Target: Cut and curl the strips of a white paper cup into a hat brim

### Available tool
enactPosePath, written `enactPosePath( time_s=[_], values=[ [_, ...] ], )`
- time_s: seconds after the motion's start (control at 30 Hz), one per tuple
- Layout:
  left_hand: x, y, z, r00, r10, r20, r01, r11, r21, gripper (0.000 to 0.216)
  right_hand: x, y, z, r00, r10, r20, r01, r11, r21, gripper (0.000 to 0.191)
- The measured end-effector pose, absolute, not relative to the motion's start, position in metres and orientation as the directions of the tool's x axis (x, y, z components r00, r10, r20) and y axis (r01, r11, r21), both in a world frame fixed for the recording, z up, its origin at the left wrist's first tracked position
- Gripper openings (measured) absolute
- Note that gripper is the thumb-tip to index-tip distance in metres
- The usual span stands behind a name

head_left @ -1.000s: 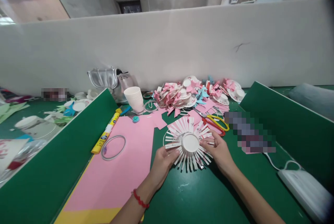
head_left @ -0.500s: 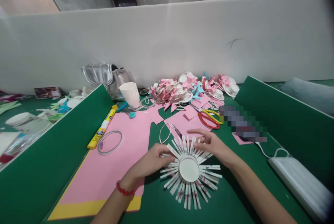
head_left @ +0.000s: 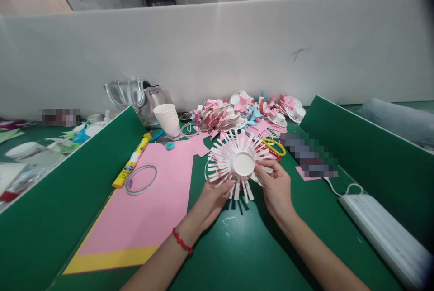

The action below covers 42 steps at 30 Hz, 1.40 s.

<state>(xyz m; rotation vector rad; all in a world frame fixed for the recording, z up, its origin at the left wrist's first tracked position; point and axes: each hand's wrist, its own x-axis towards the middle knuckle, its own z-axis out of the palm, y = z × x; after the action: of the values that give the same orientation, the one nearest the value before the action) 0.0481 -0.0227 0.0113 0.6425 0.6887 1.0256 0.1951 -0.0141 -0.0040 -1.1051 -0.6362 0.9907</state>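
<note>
Between my hands a white paper cup (head_left: pixel 243 164), its wall cut into strips that fan out like rays, is held up above the green table, its round base facing me. My left hand (head_left: pixel 214 198) grips the strips at the lower left, thumb on top. On the right, my right hand (head_left: pixel 275 181) pinches strips close to the base. Shadows of the strips fall on the table below. Behind the cup, scissors with yellow and red handles (head_left: pixel 276 147) are partly covered. Pink paper sheets (head_left: pixel 152 200) lie to the left.
A yellow glue tube (head_left: pixel 132 162), a silver ring (head_left: pixel 141 180) and stacked paper cups (head_left: pixel 167 120) stand or lie on the left. A heap of pink and blue paper pieces (head_left: pixel 224 116) fills the back. Green dividers (head_left: pixel 366 159) flank the table; a white face mask (head_left: pixel 383 232) lies right.
Both hands have lifted the cut paper cup off the table and away from me. My right hand, loose over the top strips before, now pinches the right side.
</note>
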Motion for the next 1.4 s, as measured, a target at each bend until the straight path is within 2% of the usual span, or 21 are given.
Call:
enactPosePath(
  time_s=[0.13,0.2,0.3,0.43,0.67,0.77,0.87,1.0,1.03,1.13,1.2,1.27,1.33,1.4],
  values=[
    [0.054,-0.027,0.027,0.353,0.932,-0.089,-0.536,0.279,0.797,0.041,0.187,-0.019,-0.003,0.467,0.884,-0.03,-0.332,0.144,-0.932,0.023],
    [0.054,-0.025,0.028,0.264,0.963,-0.057,-0.495,0.187,0.848,0.042,0.185,-0.021,0.001,0.428,0.903,-0.033,-0.358,0.136,-0.924,0.023],
    [0.052,-0.016,0.023,0.094,0.993,-0.076,-0.392,0.107,0.914,0.027,0.191,-0.02,0.009,0.336,0.941,-0.043,-0.406,0.103,-0.908,0.02],
    [0.046,-0.006,0.013,-0.007,0.982,-0.189,-0.485,0.162,0.859,0.027,0.218,-0.011,0.017,0.352,0.935,-0.055,-0.458,0.12,-0.881,0.018],
    [0.039,-0.009,0.003,0.014,0.97,-0.242,-0.511,0.215,0.832,0.027,0.232,-0.029,0.004,0.367,0.926,-0.083,-0.437,0.094,-0.894,0.014],
    [0.04,-0.012,-0.001,0.027,0.968,-0.248,-0.52,0.225,0.824,0.028,0.227,-0.059,0.0,0.353,0.933,-0.07,-0.374,0.073,-0.924,0.015],
    [0.04,-0.014,-0.005,0.033,0.967,-0.254,-0.52,0.234,0.822,0.027,0.237,-0.1,-0.009,0.399,0.917,-0.006,-0.183,0.073,-0.98,0.019],
    [0.041,-0.016,-0.006,0.054,0.967,-0.25,-0.498,0.243,0.833,0.025,0.266,-0.15,-0.033,0.433,0.897,-0.09,-0.076,-0.064,-0.995,0.021],
    [0.041,-0.016,-0.006,0.058,0.967,-0.247,-0.491,0.243,0.837,0.025,0.271,-0.155,-0.036,0.488,0.868,-0.091,-0.055,-0.074,-0.996,0.022],
    [0.042,-0.016,-0.005,0.066,0.969,-0.237,-0.477,0.239,0.846,0.024,0.272,-0.143,-0.029,0.471,0.87,-0.148,0.103,-0.221,-0.97,0.024],
    [0.042,-0.016,-0.005,0.074,0.97,-0.23,-0.469,0.237,0.851,0.023,0.259,-0.112,-0.013,0.43,0.899,-0.085,0.155,-0.166,-0.974,0.026],
    [0.042,-0.016,-0.005,0.087,0.971,-0.223,-0.462,0.238,0.854,0.023,0.238,-0.075,0.003,0.399,0.916,-0.053,0.084,-0.094,-0.992,0.044],
    [0.042,-0.016,-0.005,0.101,0.971,-0.217,-0.456,0.239,0.857,0.023,0.218,-0.041,0.012,0.295,0.944,-0.145,-0.1,-0.12,-0.988,0.06],
    [0.042,-0.016,-0.004,0.108,0.971,-0.211,-0.452,0.237,0.86,0.024,0.202,-0.02,0.012,0.119,0.973,-0.197,-0.272,-0.159,-0.949,0.057]
  ],
)
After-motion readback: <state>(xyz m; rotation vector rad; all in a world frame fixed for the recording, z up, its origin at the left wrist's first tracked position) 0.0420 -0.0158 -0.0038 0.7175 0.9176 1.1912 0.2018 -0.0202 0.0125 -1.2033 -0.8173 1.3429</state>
